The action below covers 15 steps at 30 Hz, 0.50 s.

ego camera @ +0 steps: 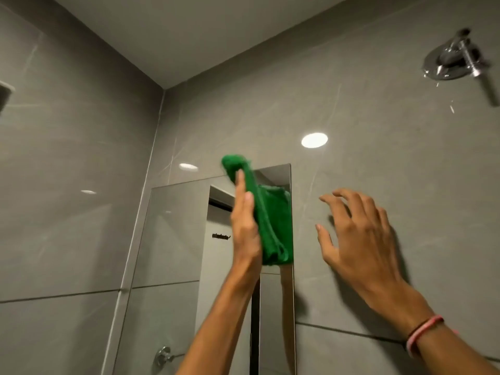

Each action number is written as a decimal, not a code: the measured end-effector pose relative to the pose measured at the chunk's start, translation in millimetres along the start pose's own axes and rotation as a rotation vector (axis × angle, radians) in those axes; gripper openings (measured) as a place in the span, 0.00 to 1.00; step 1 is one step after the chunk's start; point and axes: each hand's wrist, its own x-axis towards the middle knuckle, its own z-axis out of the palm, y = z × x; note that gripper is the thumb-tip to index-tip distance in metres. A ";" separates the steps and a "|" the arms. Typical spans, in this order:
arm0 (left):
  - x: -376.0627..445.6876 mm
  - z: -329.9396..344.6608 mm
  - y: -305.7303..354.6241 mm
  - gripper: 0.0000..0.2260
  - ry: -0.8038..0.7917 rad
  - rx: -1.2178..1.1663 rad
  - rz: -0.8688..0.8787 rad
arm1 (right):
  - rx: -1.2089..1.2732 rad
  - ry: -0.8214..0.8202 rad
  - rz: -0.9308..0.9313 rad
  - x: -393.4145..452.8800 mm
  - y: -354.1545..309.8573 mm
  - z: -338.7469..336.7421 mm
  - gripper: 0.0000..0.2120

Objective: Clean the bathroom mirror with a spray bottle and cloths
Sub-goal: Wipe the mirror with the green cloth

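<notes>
**Green cloth pressed to the mirror's upper right corner**

Nearest to me, my two forearms rise from the bottom edge, the right one wearing a pink band (422, 334) and a thin dark one at the wrist. My right hand (359, 239) is released, fingers spread and slightly curled, holding nothing; it sits against or just in front of the grey wall tile (392, 163) to the right of the mirror, and I cannot tell whether the palm touches. My left hand (244, 226) has its grip flat on a green cloth (270, 220), fingers straight and pointing up, pressing the cloth against the glass rather than clenching it. The cloth hangs folded along the mirror's right side, its top bunched and reaching just past the upper edge onto the tile.

Beyond the hands, the mirror (173, 234) is a frameless sheet fixed flat to the wall, showing a doorway, a dark row of hooks and my arm mirrored below the cloth. Lower left, a chrome fitting (163, 357) sticks out of the tile. Farther up at the right, a chrome shower fitting (454, 60) is blurred. Bright ceiling-light spots glare on the glossy tiles, and the ceiling (189, 31) meets the walls in the far corner.
</notes>
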 end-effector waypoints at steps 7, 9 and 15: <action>59.8 37.6 -59.7 0.24 -0.157 0.881 0.454 | -0.309 -0.078 -0.187 9.4 12.1 43.4 0.32; 69.5 26.9 -64.6 0.24 -0.148 0.873 0.472 | -0.366 -0.079 -0.179 10.0 10.5 48.5 0.32; 124.4 -80.1 -93.7 0.24 0.015 0.927 0.279 | -0.376 0.020 -0.178 12.5 7.0 67.1 0.34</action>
